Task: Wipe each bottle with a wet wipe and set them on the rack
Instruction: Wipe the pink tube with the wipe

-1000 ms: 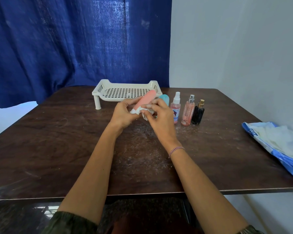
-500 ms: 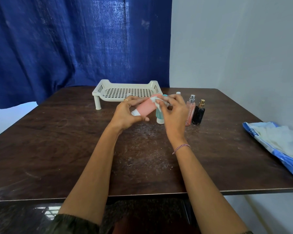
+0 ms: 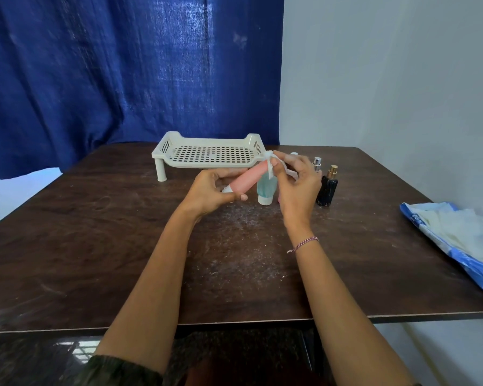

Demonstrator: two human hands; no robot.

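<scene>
Pink tube [image 3: 248,178], white cap at its near-left end, held tilted above the surface [image 3: 123,246], just in front of the white rack [image 3: 209,156]. Left hand [image 3: 209,195] grips the cap end. Right hand [image 3: 296,188] pinches a white wipe [image 3: 268,156] against the far tip.

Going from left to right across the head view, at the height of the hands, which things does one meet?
left hand → teal bottle → right hand → black bottle → pack of wipes. The rack and the pink bottle overlap the left hand, so they are left out.
</scene>
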